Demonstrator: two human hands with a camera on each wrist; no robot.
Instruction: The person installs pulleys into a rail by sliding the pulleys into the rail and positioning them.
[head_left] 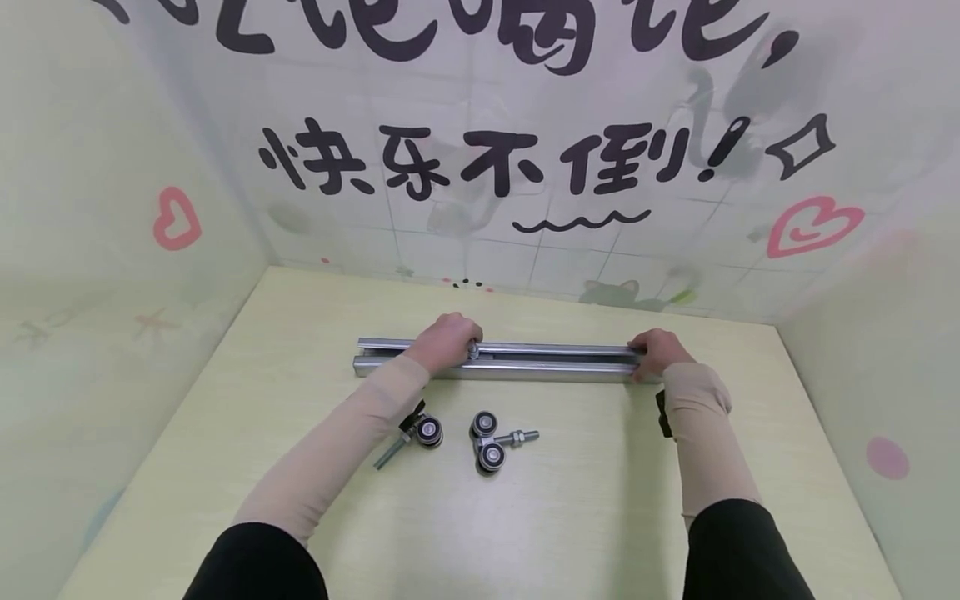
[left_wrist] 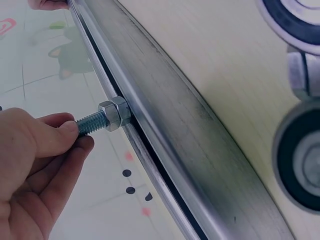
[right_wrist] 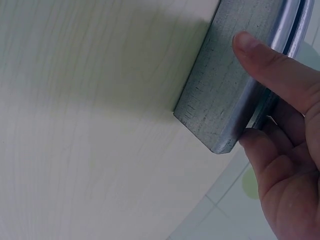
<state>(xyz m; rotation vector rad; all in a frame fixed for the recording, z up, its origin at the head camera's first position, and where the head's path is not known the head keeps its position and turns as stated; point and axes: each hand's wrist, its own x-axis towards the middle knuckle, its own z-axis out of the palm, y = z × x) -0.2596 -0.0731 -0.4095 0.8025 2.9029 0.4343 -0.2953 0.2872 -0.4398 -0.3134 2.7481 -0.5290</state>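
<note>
A slotted metal rail (head_left: 555,372) lies across the table with its slot facing up. A threaded bolt (left_wrist: 91,123) with two hex nuts (left_wrist: 115,114) stands out of the slot; whatever it joins inside the rail is hidden. My left hand (head_left: 446,342) pinches the bolt's free end between thumb and fingers. At the rail's right end, my right hand (head_left: 662,352) grips it, the thumb (right_wrist: 247,42) on the near side wall and the other fingers by the slot and far side.
Nearer me on the table (head_left: 570,517) lie two roller trolleys with threaded bolts, one left (head_left: 429,431) partly behind a black wrist piece, one near the middle (head_left: 491,456). Printed wall sheets (head_left: 465,242) enclose the back and both sides.
</note>
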